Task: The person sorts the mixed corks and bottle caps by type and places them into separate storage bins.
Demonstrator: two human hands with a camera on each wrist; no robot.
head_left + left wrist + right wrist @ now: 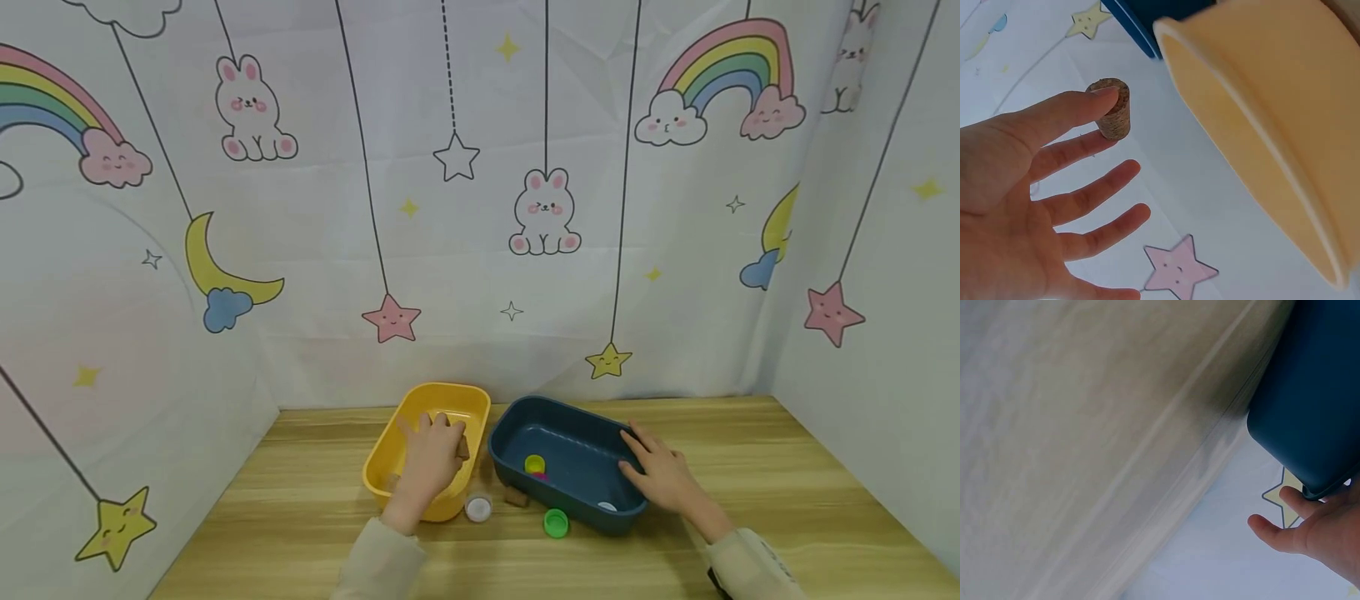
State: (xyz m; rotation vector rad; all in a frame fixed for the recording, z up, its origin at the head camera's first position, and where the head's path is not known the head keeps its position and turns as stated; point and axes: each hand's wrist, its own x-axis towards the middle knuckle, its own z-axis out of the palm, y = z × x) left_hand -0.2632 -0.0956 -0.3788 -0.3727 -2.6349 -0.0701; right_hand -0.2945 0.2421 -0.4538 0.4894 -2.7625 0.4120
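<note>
Cork [1116,124] is sitting end to end between the thumb and forefinger of the left hand [431,457], above the yellow bin [447,508]; that hand's other fingers are standing apart. The right hand [663,478] is resting, fingers spread wide, at the rim of the blue bin [573,442]. Probably the cork is weighing little, gripping well and giving slightly; its tapered side is likely offering the surest hold.
</note>
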